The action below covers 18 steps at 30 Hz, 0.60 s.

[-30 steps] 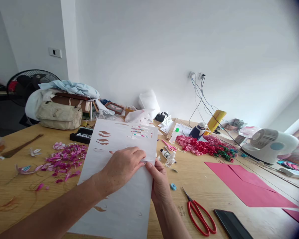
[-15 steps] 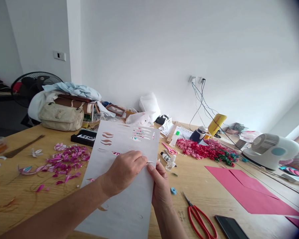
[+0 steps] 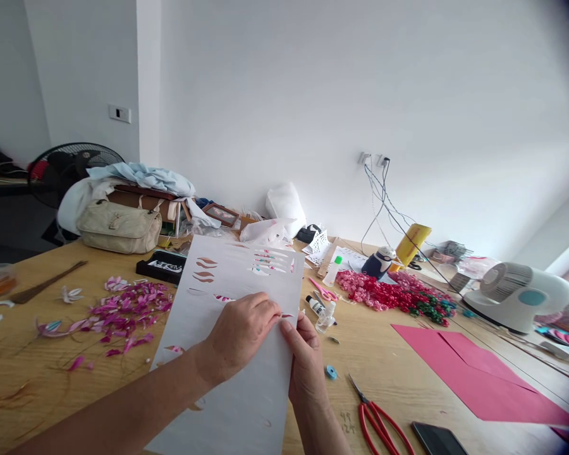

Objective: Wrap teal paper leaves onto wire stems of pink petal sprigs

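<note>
A white sheet of paper (image 3: pixel 246 379) with several leaf-shaped slits is held up, tilted, above the table. My right hand (image 3: pixel 306 354) grips its right edge, thumb on the front face and fingers behind. My left hand (image 3: pixel 244 328) lies across the front with its fingers pinched together beside a narrow slit (image 3: pixel 287 315) near that edge. What the left fingertips hold, if anything, is too small to make out. Through the slits I see brown and pink-and-white patches. Loose pink petals (image 3: pixel 123 316) lie left of the sheet.
Red-handled scissors (image 3: pixel 377 417) and a phone (image 3: pixel 437 439) lie at the front right. Pink card (image 3: pixel 474 379), a small white fan (image 3: pixel 516 297) and red flower strands (image 3: pixel 389 291) are on the right. Small bottles (image 3: pixel 326 316) stand past the sheet; a beige bag (image 3: pixel 118 227) sits back left.
The narrow slit by my left fingertips looks wider now, showing a dark reddish patch. My left hand has shifted slightly down; my right hand keeps its grip. The view has tilted a little.
</note>
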Each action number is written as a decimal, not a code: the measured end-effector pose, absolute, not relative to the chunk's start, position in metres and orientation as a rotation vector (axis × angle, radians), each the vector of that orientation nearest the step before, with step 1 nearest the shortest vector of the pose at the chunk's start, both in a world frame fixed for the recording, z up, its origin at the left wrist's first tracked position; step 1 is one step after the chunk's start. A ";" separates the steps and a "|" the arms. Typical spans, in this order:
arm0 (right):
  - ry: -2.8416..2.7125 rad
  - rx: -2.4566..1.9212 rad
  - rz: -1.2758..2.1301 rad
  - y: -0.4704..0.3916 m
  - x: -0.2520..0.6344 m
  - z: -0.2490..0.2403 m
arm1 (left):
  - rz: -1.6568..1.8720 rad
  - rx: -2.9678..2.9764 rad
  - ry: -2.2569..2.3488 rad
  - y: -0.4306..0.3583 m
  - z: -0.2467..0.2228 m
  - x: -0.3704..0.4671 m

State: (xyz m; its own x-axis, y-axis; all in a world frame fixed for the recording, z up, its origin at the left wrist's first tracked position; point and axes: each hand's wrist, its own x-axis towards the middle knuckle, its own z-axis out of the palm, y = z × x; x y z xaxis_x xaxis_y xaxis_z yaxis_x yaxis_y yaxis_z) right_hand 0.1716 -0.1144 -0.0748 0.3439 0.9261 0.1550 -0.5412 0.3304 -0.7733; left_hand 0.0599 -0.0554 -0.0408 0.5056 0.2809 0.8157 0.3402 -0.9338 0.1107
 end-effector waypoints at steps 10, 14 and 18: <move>-0.625 -0.707 1.053 -0.113 0.171 -0.077 | -1.414 -2.518 -0.465 -0.055 -0.045 0.063; -0.606 -0.708 1.056 -0.113 0.170 -0.076 | -1.409 -2.552 -0.474 -0.054 -0.045 0.061; -0.602 -0.740 1.035 -0.112 0.169 -0.077 | -1.361 -2.589 -0.490 -0.053 -0.045 0.059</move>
